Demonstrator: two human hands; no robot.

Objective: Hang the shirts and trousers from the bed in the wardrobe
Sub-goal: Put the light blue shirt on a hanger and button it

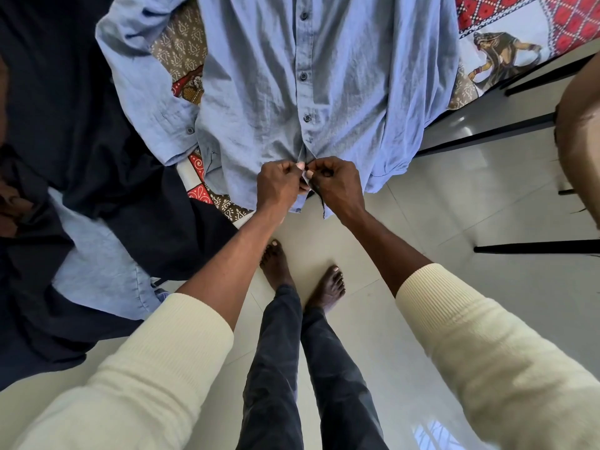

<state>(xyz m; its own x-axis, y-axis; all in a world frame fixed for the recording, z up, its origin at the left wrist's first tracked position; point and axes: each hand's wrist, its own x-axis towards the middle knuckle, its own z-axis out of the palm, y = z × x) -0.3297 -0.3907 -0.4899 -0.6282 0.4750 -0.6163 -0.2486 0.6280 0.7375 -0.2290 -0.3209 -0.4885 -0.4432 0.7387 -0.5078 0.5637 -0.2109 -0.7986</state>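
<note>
shirt [324,76], pale blue, is spread over the patterned bed cover [506,30], hem past its edge. dark trousers [65,108] lie left of the shirt. its lower placket is pinched by left hand [278,185] and right hand [336,183], fingers curled.

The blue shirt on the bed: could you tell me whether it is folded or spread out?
Spread out: the blue shirt lies flat, front up, buttons in a row, hem hanging over the bed's edge.
</note>
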